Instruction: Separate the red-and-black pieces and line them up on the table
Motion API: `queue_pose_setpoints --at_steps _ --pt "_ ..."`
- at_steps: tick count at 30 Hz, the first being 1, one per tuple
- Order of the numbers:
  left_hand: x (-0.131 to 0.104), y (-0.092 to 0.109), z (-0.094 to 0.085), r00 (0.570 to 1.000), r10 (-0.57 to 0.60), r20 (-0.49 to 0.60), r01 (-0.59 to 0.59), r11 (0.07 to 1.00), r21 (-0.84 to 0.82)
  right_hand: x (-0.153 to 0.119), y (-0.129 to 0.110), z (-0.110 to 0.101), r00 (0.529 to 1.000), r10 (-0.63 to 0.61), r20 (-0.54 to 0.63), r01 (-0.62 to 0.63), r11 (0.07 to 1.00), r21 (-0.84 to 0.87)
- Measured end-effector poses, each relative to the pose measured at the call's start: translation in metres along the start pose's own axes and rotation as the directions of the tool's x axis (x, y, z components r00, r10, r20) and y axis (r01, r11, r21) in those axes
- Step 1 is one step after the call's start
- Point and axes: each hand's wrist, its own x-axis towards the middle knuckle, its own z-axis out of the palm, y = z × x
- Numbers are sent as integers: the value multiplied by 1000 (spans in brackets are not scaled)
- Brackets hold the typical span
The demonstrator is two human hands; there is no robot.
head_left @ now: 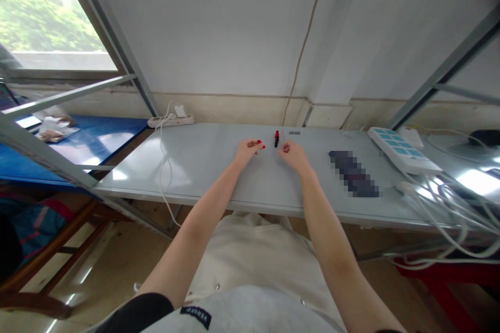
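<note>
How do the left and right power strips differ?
Left power strip is slim; right power strip is much broader.
Left strip looks plain whitish; right strip has pale blue socket panels.
Left strip lies roughly along the wall; right strip sits at a slant to it.
Shared: whitish bodies, white cables close by.

Window [58, 21] running out of frame at left. Pixel blocks masking dark item [353, 174] on counter [265, 182]. Right fingers [286, 149] curling, hiding their grip.

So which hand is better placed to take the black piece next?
Probably right: the right hand sits closer to the black piece; the left hand shows red at its fingertips, possibly something held.
</note>
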Motion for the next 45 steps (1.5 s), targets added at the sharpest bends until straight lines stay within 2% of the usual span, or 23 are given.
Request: queue_pose_setpoints --at_steps 3,5,8,11,15,20,23,26,30,34,36,39,45 --pt "4 -7 17 993 82 83 -98 974 203 2 5 -1 998 58 -39 -58 998 -2" --pt "8 -9 27 978 156 138 -196 914 355 2 7 0 995 91 -44 -91 996 -13" --pt "15 -9 39 956 234 179 -292 825 484 2 9 2 990 129 -57 -132 991 -36" --pt "20 -9 48 958 244 151 -286 785 549 2 10 4 983 177 -57 -181 981 -69" --pt "19 -14 55 978 201 64 -200 788 583 2 10 8 981 193 -32 -196 975 -106" --pt "13 -20 57 992 127 2 -108 831 546 2 13 13 978 203 -35 -206 972 -117" --pt "10 -20 55 992 128 -1 -105 819 563 2 15 12 978 205 -29 -207 969 -137" --pt "8 -19 50 977 211 15 -176 767 617 2 16 11 978 208 -28 -210 967 -144" --pt "2 -15 44 934 344 98 -313 654 689 2 15 11 980 200 -14 -200 969 -144" --pt "-7 -9 44 903 370 218 -398 526 752 2 14 11 978 211 10 -207 967 -148" --pt "-10 -6 46 901 347 260 -407 469 784 2 13 11 976 218 15 -213 966 -149" --pt "-14 -4 47 905 332 264 -395 428 813 1 12 11 975 222 19 -216 964 -155" --pt "-11 -5 47 907 370 200 -359 434 826 1 10 11 973 230 19 -222 958 -183"
